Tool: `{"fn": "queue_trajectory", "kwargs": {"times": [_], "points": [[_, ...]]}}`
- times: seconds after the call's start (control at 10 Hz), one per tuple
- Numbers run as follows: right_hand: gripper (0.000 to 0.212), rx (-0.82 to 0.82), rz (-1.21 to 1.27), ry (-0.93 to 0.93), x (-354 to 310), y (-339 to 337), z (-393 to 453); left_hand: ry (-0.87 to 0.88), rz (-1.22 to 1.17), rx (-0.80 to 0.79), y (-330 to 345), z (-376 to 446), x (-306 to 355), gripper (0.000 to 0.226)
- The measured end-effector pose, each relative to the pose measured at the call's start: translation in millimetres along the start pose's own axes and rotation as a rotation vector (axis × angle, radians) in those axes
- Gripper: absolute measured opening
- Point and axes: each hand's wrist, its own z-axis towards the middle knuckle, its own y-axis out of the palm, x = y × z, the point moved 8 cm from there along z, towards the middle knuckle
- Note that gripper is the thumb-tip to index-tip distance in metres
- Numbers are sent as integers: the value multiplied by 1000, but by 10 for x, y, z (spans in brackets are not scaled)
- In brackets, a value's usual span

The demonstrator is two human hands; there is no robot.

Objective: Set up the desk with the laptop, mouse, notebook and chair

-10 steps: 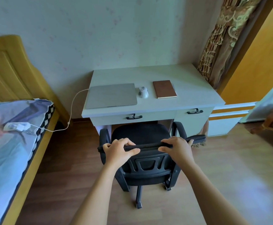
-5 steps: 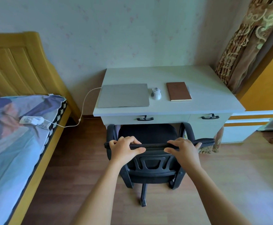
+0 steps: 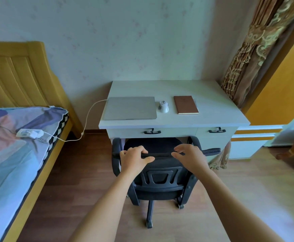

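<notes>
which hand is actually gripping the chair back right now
The left hand: its fingers curl over the chair backrest's top edge. The right hand has fingers spread open.

chair [image 3: 162, 179] blocks desk [image 3: 217, 112] front; sides free.

I have just one camera, worn on the person's head, and it looks forward and down from standing height. It faces the white desk [image 3: 212, 117] against the wall, with the black chair [image 3: 162, 182] close below in the middle and both arms reaching in from the bottom edge. The lens is wide, so I also see the bed [image 3: 11, 154] at the left and the curtain [image 3: 258, 49] at the right.
</notes>
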Motion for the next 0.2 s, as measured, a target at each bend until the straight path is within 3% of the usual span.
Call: {"fn": "queue_trajectory", "kwargs": {"times": [0.1, 0.2], "points": [[21, 27, 20, -58, -174, -211, -56, 18, -2, 86, -181, 8, 80, 21], [19, 185, 35, -149, -344, -527, -124, 113, 39, 198, -465, 47, 263, 20]]}}
